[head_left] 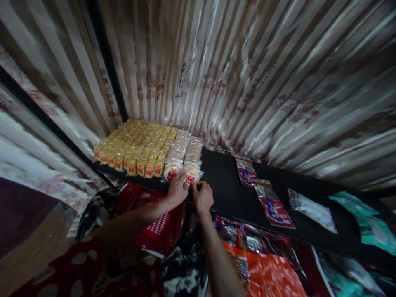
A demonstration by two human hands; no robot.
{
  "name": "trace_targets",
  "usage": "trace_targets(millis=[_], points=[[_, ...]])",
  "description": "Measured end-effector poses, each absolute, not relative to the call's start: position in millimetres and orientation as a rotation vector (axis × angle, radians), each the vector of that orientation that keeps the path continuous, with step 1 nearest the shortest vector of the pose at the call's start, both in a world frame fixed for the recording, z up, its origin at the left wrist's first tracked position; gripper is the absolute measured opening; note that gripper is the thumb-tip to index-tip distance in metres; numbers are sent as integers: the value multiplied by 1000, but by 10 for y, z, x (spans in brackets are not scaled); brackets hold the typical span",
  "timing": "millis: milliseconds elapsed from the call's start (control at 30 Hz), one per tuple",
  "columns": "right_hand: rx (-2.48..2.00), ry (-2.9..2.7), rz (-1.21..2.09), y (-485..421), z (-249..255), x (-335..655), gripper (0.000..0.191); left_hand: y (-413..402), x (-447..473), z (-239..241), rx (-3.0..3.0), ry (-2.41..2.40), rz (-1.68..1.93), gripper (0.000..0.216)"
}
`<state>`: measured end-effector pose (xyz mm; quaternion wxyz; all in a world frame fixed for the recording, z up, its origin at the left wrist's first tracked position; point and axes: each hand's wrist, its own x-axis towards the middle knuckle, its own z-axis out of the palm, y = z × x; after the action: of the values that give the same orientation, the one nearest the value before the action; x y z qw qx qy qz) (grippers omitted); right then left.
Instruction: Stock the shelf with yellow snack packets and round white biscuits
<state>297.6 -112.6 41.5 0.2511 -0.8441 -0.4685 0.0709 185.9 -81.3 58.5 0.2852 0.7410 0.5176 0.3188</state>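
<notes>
My left hand (178, 190) and my right hand (203, 196) meet at the front end of a row of round white snacks in clear wrappers. Between their closed fingertips is the front wrapped white snack (189, 177), its red label facing me. Its lower edge is partly covered by my fingers. Just left of it stands a second row of wrapped white snacks (173, 159). Farther left, several tight rows of small yellow wrapped cakes (136, 144) with red labels fill the end of the black shelf (216, 173).
Two red-and-silver packets (274, 206), a white-and-blue packet (312, 209) and green packets (375, 231) lie along the shelf's right part. Below are a red plastic basket (154, 231) and orange bags (266, 268). Pleated patterned sheeting (216, 62) hangs behind, beside a black post (107, 53).
</notes>
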Motion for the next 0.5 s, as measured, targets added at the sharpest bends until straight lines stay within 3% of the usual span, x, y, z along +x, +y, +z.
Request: trace_targets(millis=[333,500], points=[[-2020,-1168,90,-1237,292,2878,49,-1190,1603,313,1968,1206,1037,37],[-1737,-1216,236,-1515,224,2350,36,-1426,1139,-100,1647,1364,833,31]])
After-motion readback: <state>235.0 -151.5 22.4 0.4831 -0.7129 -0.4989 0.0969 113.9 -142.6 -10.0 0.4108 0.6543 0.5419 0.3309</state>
